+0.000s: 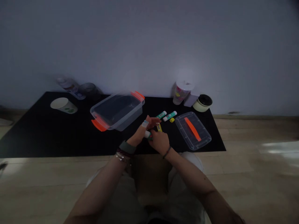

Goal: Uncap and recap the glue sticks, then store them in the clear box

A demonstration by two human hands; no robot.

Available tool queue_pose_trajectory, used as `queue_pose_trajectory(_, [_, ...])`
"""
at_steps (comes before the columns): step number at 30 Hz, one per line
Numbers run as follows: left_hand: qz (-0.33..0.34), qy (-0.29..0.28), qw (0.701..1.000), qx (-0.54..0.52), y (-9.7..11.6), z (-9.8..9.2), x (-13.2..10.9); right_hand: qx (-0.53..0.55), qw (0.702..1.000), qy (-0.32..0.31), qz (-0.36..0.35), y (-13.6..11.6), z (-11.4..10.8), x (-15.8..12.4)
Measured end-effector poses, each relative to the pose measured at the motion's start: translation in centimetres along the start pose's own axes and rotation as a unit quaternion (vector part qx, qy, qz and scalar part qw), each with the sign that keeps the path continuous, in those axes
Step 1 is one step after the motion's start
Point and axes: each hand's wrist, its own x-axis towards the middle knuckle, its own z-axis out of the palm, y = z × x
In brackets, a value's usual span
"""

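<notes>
My right hand (160,142) is closed around a glue stick (148,134), whose white end and a bit of green label stick out toward my left palm. My left hand (144,129) is held just beside it with the fingers stretched out, a white patch on its back near the thumb. Under and beyond the fingers lies a yellow stick (159,127), partly hidden. Two more green-and-white glue sticks rest behind my hands, one (161,114) half covered by my left fingers and the other (170,116) in full view. A small yellow cap (172,120) lies near them.
On the black table (70,133) stand a clear box (127,119) with orange latches, a paper cup (63,105), a bottle (71,87) and a dark round container (90,90). To the right are a clear lid (203,133), a plastic cup (179,93) and a lidded pot (201,105).
</notes>
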Motion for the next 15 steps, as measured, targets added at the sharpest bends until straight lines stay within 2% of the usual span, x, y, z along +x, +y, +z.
queue_pose_trajectory(3, [0.042, 0.010, 0.998, -0.046, 1.4, 0.0, -0.7, 0.046, 0.999, 0.027, 0.005, 0.3, -0.3, 0.3])
queue_pose_trajectory(6, [0.048, 0.040, 0.996, -0.066, 2.1, -0.2, -0.8, 0.122, 0.990, 0.062, 0.030, 1.0, -0.8, 1.0])
queue_pose_trajectory(8, [0.042, 0.047, 0.997, -0.032, 1.8, -0.3, -0.7, 0.152, 0.983, 0.083, 0.053, 1.6, -0.9, 1.4])
queue_pose_trajectory(11, [0.040, 0.024, 0.998, 0.043, 0.9, -0.3, -0.7, 0.158, 0.980, 0.092, 0.082, 2.3, -0.8, 1.8])
queue_pose_trajectory(15, [0.060, 0.019, 0.992, 0.113, 0.1, -0.3, -0.8, 0.161, 0.980, 0.083, 0.079, 2.4, -0.4, 1.9])
